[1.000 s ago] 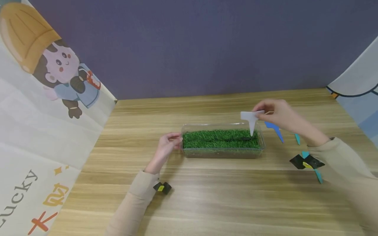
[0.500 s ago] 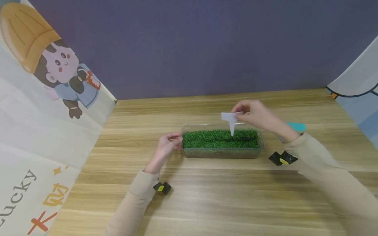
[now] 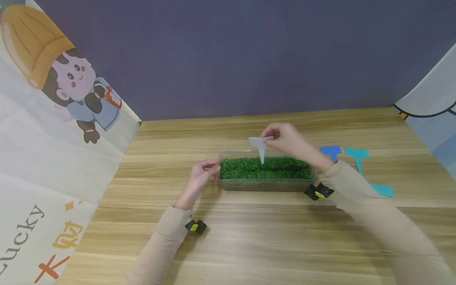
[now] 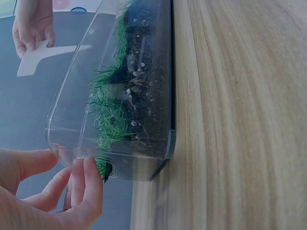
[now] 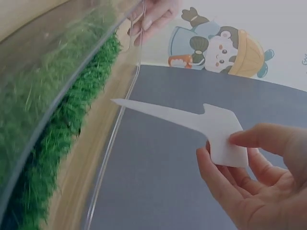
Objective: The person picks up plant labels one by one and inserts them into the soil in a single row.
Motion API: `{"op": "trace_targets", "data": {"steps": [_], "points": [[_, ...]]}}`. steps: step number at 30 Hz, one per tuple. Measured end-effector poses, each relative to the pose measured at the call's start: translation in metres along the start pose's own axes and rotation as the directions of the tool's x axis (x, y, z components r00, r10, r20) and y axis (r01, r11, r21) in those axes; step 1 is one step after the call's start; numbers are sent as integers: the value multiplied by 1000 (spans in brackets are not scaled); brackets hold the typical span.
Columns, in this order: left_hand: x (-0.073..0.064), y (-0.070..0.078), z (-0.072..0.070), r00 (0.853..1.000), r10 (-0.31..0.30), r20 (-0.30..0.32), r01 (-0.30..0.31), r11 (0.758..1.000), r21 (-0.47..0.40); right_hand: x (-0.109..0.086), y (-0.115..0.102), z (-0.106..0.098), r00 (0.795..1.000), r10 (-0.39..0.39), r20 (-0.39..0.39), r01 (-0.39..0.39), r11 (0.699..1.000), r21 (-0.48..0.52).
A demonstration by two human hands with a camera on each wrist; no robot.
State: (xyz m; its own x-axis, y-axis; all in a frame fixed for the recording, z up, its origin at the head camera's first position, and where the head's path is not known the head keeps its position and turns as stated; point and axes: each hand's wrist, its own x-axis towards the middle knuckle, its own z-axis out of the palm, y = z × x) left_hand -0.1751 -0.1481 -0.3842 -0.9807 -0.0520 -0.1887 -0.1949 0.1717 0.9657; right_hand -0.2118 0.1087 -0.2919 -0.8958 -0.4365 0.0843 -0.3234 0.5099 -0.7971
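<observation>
My right hand (image 3: 286,137) pinches a white T-shaped plant label (image 3: 261,149) between thumb and fingers. Its pointed stem hangs down over the artificial grass (image 3: 242,164) near the middle of a clear plastic planter box (image 3: 267,185). In the right wrist view the thumb lies on the broad head of the label (image 5: 225,139), and the tip is bare. At the box's left end, my left hand (image 3: 200,176) holds the end wall at the rim, thumb and curled fingers (image 4: 91,179) at the corner. Dark soil-like filling (image 4: 144,91) shows through the side.
Right of the box lie a blue T-shaped label (image 3: 330,151) and teal labels (image 3: 357,152), partly hidden by my right sleeve. The wooden table (image 3: 249,237) meets a dark blue panel (image 3: 249,59) behind. A printed cloth (image 3: 32,138) hangs at the left.
My right hand has carried the white label leftward above the grass, from the box's right end to about its middle. The left hand has stayed at the left end.
</observation>
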Motion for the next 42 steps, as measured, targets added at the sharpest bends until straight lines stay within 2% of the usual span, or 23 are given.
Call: {"op": "trace_targets", "data": {"steps": [11, 27, 37, 42], "points": [[-2, 1, 0, 1000, -8, -1, 8, 1000, 2, 10, -6, 23, 1000, -3, -16, 4, 998, 56], [-1, 0, -1, 1000, -12, -10, 12, 1000, 10, 17, -12, 50, 998, -3, -57, 6, 998, 62], [-1, 1, -1, 1000, -16, -9, 16, 1000, 8, 20, -13, 66, 997, 2, -78, 6, 994, 106], [-1, -1, 0, 1000, 0, -11, 0, 1000, 7, 21, -14, 73, 997, 6, -82, 2, 995, 96]]}}
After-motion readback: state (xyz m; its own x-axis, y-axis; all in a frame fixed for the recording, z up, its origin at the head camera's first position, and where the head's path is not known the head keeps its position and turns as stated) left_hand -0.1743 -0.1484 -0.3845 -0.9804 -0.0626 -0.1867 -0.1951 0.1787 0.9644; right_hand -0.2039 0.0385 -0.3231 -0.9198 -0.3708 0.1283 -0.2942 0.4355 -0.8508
